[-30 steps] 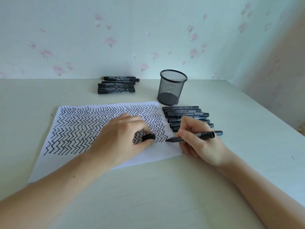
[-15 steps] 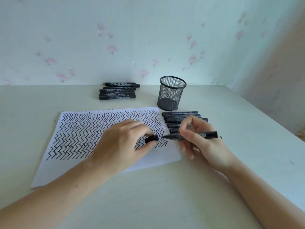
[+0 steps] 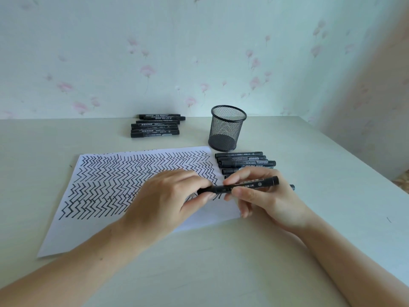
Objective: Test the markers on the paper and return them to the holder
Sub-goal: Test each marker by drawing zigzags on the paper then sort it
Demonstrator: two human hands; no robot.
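Near the middle of the frame both hands are meeting over the right part of the paper [image 3: 115, 191], which is lying flat on the pale worktop [image 3: 221, 262] and showing row upon row of black zigzag strokes across most of its surface, its lower strip bare. The right hand [image 3: 261, 196] is gripping a black marker [image 3: 247, 183] with thumb and fingers curled round its barrel, the marker lying almost level with its rear end pointing toward the right of the frame. The left hand [image 3: 168, 196] is pinching the marker's left end, where the black cap [image 3: 204, 191] is sitting between its thumb and fingertips; whether the cap is fully seated cannot be told. Just behind the right hand, a row of black markers [image 3: 243, 161] is lying side by side on the worktop, touching one another, partly hidden by the fingers. Above that row, slightly left, the black mesh holder [image 3: 228, 129] is standing upright, and nothing is showing through its mesh. Further left, near the back edge of the worktop in the upper middle of the frame, a second group of black markers [image 3: 157, 126] is lying in a tidy stack of rows, well apart from the paper. A pale wall with faint pink flowers [image 3: 146, 69] is filling the upper half of the frame
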